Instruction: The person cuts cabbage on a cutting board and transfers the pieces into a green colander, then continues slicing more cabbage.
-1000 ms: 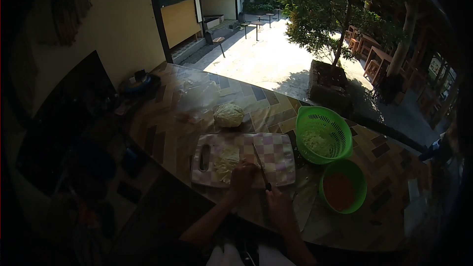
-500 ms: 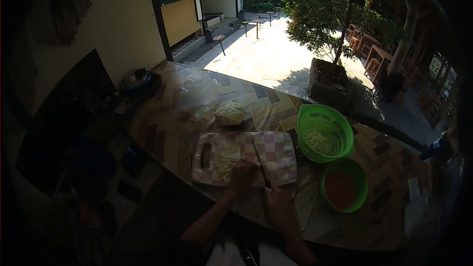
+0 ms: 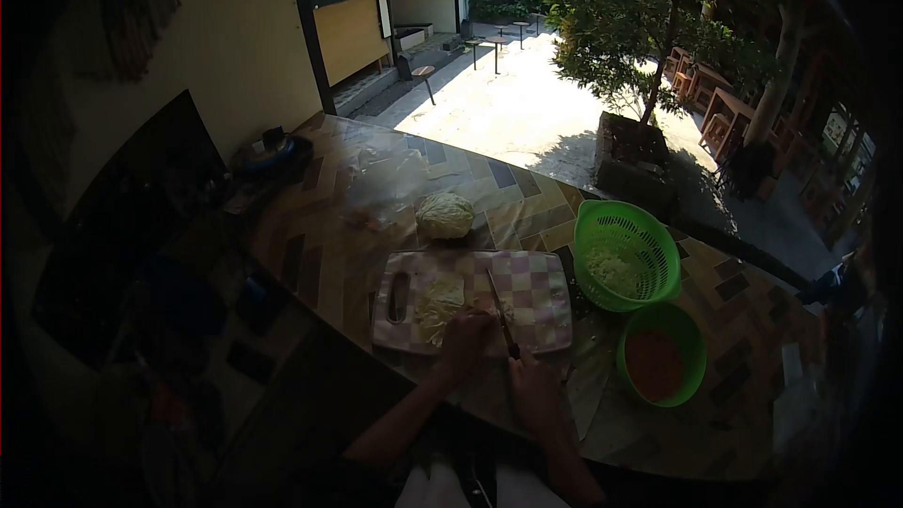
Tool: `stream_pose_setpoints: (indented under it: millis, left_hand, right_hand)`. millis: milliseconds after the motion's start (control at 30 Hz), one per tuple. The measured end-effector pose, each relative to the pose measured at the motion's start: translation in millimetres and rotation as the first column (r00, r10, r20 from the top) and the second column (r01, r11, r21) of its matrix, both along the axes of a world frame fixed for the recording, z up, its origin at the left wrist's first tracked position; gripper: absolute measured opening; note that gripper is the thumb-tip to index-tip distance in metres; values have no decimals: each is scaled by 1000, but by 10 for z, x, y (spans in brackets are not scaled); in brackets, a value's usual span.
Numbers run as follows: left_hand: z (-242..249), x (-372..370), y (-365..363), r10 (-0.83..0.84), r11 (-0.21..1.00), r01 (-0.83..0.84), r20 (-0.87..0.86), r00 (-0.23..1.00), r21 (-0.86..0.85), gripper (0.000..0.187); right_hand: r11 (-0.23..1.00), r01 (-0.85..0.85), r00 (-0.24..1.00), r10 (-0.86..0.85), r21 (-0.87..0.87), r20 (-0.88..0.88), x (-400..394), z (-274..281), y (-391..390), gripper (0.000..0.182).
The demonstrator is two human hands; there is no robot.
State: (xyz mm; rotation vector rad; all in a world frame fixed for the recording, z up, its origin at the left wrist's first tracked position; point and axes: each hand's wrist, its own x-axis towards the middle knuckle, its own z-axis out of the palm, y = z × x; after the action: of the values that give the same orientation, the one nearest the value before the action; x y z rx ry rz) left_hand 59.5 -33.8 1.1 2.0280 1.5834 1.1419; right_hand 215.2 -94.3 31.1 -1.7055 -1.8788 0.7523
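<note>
A checkered pink and white cutting board [image 3: 548,320] lies on the table near me. My left hand [image 3: 467,334] is closed at the lower right edge of pale cabbage leaves [image 3: 438,305] on the board; whatever its fingers grip is too dark to make out. My right hand [image 3: 533,384] is wrapped round the handle of a knife [image 3: 500,310], whose blade points away over the board, just right of my left hand. Small pale pieces lie by the blade. Behind the board sits a whole cabbage [image 3: 444,215].
To the right stand a green colander [image 3: 658,243] holding shredded pale pieces and a green bowl [image 3: 694,357] with orange-red contents. A clear plastic bag [image 3: 388,174] lies at the back left. The patterned table [image 3: 527,216] ends close in front of me.
The view has shifted slightly, so the board, cabbage and bowls appear a little further right. Both hands keep nearly the same pose, with the knife still in my right hand.
</note>
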Motion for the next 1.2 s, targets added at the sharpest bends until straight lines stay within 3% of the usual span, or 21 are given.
stream_pose_setpoints:
  millis: [67,167,267,367,567,667,767,867,967,1067,1200]
  left_hand:
    - [37,-21,-1,12,1000,-11,-51,999,13,20]
    - [19,-13,-23,5,1000,-3,-93,996,25,17]
    - [-43,-6,3,-21,999,24,-74,997,48,12]
    - [-33,-11,-24,-21,1000,21,-17,1000,18,14]
    - [-28,-48,-11,-4,1000,4,-33,999,24,16]
    - [12,-8,-52,4,998,2,-77,997,70,15]
    - [-6,21,-35,21,990,-3,-128,992,144,14]
    - [-16,4,-43,23,994,-12,-98,995,109,14]
    - [19,-18,-26,12,999,-7,-112,994,45,14]
    - [79,-10,-48,36,998,-31,-108,993,48,15]
    - [-24,-11,-37,22,997,-14,-121,992,73,16]
  right_hand:
    - [996,51,994,-44,-67,102,-126,-33,-33,31]
    - [996,64,994,-58,-60,95,-177,-87,129,27]
    - [995,-22,999,18,94,42,-39,-17,297,25]
    - [997,-48,993,53,53,-107,69,186,279,25]
    - [999,33,999,-33,-42,18,-142,58,-4,25]
    - [997,75,994,-73,-14,78,-226,-70,46,21]
    - [990,-26,1000,26,137,1,-87,-101,207,22]
    - [994,-106,991,108,33,-83,100,145,246,25]
    - [993,-105,994,104,-45,-25,74,244,80,25]
    - [999,40,999,-39,-24,28,-131,-34,-75,25]
    - [999,50,997,-49,-9,65,-231,-126,-17,26]
